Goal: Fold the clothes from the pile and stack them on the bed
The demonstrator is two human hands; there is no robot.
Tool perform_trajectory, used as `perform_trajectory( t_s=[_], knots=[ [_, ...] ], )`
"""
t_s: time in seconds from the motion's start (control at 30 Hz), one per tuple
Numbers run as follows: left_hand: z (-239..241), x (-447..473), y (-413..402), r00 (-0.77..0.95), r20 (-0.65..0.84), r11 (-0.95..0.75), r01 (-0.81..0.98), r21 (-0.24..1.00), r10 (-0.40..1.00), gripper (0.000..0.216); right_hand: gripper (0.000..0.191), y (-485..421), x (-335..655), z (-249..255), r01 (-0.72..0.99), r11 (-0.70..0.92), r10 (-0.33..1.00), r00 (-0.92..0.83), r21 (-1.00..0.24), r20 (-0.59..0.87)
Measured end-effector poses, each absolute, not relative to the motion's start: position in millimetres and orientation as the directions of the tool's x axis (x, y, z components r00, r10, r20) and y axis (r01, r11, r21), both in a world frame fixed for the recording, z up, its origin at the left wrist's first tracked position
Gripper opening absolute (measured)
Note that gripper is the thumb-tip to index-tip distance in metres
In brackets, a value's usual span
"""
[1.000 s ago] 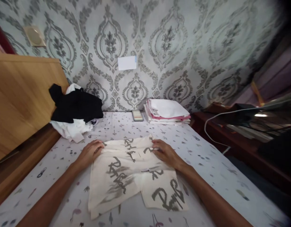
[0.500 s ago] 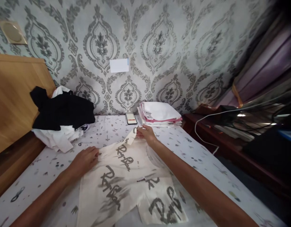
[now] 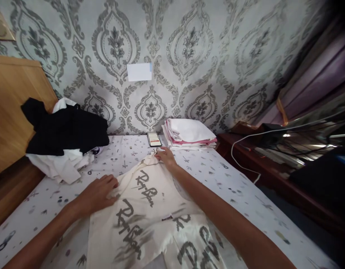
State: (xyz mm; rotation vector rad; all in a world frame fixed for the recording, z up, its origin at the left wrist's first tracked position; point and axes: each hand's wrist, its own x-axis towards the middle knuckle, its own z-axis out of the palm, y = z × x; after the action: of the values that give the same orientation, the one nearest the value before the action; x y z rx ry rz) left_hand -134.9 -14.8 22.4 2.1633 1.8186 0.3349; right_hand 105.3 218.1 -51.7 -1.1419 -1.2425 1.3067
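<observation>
A cream garment [image 3: 144, 220] with dark script lettering lies spread on the patterned bedsheet [image 3: 234, 186] in front of me. My left hand [image 3: 98, 192] rests flat on its left edge, fingers stretched out. My right hand [image 3: 166, 157] reaches far forward and pinches the garment's far corner against the sheet. Part of the cloth is hidden under my right forearm.
A pile of black and white clothes [image 3: 63, 138] lies at the left by the wooden headboard [image 3: 12, 108]. A folded stack of white and pink cloth [image 3: 189, 134] and a small phone [image 3: 155, 140] sit by the wall. A dark side table [image 3: 273, 168] with a white cable stands at right.
My right hand has pulled the garment's far corner away from me toward the wall, unfolding the cloth. My left hand has stayed on the left edge. The view has shifted right.
</observation>
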Motion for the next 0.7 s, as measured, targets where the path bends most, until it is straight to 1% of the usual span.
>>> perform_trajectory(
  t_s=[0.03,0.1,0.17,0.27,0.3,0.37,0.43,0.47,0.57,0.63,0.7],
  knots=[
    [21.7,-134.8,-14.4,0.149,-0.004,-0.14,0.936,0.324,0.989,0.008,0.024,216.7,106.6,-52.4,-0.041,-0.001,0.995,-0.103,-0.999,0.003],
    [23.0,-142.1,-6.5,0.091,-0.034,-0.078,0.958,0.275,0.995,0.008,0.026,212.6,110.1,-52.7,-0.039,0.028,0.992,-0.125,-0.999,0.033],
    [25.2,-157.3,9.0,0.014,-0.047,-0.001,0.965,0.264,0.999,0.009,0.028,206.9,116.2,-51.1,-0.023,0.063,0.987,-0.148,-0.998,0.066],
    [22.9,-183.5,35.1,-0.086,0.015,0.079,0.96,0.269,0.996,0.011,0.03,193.2,133.8,-45.2,0.021,0.12,0.981,-0.156,-0.993,0.115],
    [20.3,-190.2,41.6,-0.107,0.032,0.095,0.962,0.257,0.994,0.011,0.03,186.3,142.2,-42.6,0.063,0.157,0.976,-0.159,-0.986,0.146],
    [13.2,-198.3,48.8,-0.135,0.042,0.123,0.97,0.21,0.99,0.013,0.029,166.8,161.7,-38.0,0.212,0.262,0.958,-0.172,-0.942,0.228],
    [6.3,-200.1,48.4,-0.17,0.067,0.158,0.975,0.156,0.983,0.018,0.03,139.4,182.5,-34.9,0.412,0.351,0.935,-0.201,-0.841,0.292],
    [3.7,-199.7,46.1,-0.189,0.087,0.175,0.973,0.148,0.978,0.022,0.031,123.1,192.6,-34.0,0.499,0.369,0.929,-0.216,-0.784,0.3],
    [-0.1,-198.3,35.2,-0.245,0.1,0.22,0.953,0.208,0.964,0.036,0.031,69.0,219.2,-31.1,0.652,0.348,0.937,-0.252,-0.674,0.241],
    [-0.1,-197.6,25.6,-0.263,0.082,0.231,0.93,0.285,0.961,0.046,0.034,34.9,233.4,-27.9,0.702,0.31,0.95,-0.255,-0.64,0.181],
    [0.7,-194.5,12.4,-0.272,0.055,0.23,0.893,0.388,0.961,0.053,0.037,6.2,245.0,-24.8,0.733,0.275,0.961,-0.235,-0.622,0.147]
  ],
)
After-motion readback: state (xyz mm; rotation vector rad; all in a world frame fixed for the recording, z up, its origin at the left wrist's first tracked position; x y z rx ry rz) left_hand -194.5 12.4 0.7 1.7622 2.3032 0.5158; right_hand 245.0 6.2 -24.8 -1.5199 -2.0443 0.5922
